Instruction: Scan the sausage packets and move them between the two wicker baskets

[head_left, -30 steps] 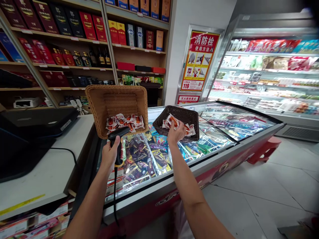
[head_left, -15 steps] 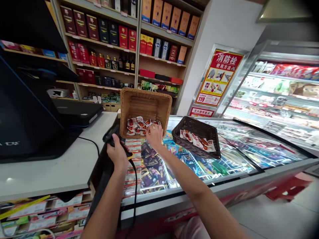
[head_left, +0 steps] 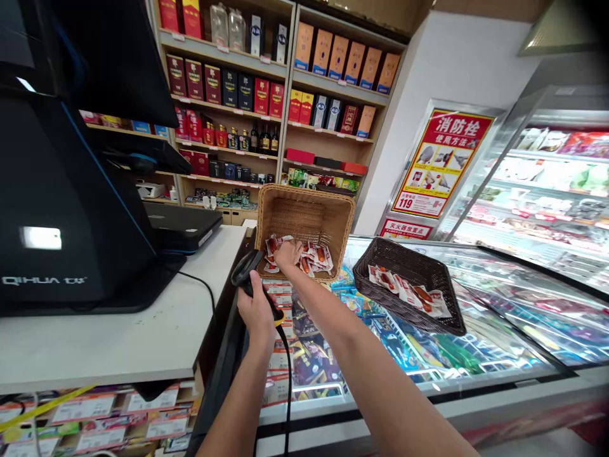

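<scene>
My left hand (head_left: 257, 311) is closed around a black handheld barcode scanner (head_left: 247, 271), whose cable hangs down past my wrist. My right hand (head_left: 288, 254) reaches into the tan wicker basket (head_left: 304, 206), which is tipped toward me. Its fingers are curled down among small sausage packets (head_left: 320, 255), white and red with reddish-brown contents. The fingertips are hidden, so whether a packet is between them does not show. To the right, a dark brown wicker basket (head_left: 409, 255) holds several similar packets (head_left: 404, 289).
Both baskets rest on the glass-topped freezer (head_left: 480, 368) with packaged goods inside. At left, a white counter (head_left: 143, 343) carries a black checkout terminal (head_left: 71, 241). Shelves of boxes and bottles (head_left: 219, 82) stand behind. A lit refrigerated case (head_left: 561, 178) is at right.
My right hand has moved from the right side of the tan basket to its left part, among the packets. The scanner stays in my left hand. The view has shifted left.
</scene>
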Tool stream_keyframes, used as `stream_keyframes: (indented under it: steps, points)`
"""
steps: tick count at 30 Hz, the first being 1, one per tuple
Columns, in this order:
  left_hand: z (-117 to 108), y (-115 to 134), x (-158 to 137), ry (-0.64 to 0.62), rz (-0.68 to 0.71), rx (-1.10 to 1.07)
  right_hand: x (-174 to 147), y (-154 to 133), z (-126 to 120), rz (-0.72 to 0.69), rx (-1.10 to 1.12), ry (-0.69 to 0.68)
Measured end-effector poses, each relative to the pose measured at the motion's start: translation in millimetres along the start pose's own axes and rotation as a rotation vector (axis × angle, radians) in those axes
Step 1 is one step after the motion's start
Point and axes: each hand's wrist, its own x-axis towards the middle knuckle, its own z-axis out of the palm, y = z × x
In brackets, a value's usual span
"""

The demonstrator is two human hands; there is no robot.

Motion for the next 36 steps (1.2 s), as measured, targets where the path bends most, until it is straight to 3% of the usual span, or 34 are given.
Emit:
stream_keyframes:
  steps: [4,8,11,14,18,20,26,36]
  points:
    - [2,-6,2,-0.017,-0.027,0.050,-21,39,-37,-0.062,0.178,0.110]
    - [10,3,-6,-0.105,-0.082,0.037,-55,112,-83,-0.082,0.300,0.183]
    - [15,13,-15,-0.218,-0.169,0.031,-83,167,-107,-0.024,0.399,0.201]
    - [17,17,-21,-0.398,-0.172,0.137,-97,200,-117,0.076,0.457,0.238]
    - [15,15,-22,-0.606,0.010,0.418,-94,210,-120,0.130,0.456,0.331]
    - [14,14,-22,-0.650,0.028,0.428,-91,209,-121,0.117,0.470,0.352]
    - [16,15,-27,-0.689,-0.088,0.298,-92,208,-125,0.101,0.514,0.324]
    - [17,16,-30,-0.715,-0.068,0.295,-94,207,-126,0.070,0.511,0.325]
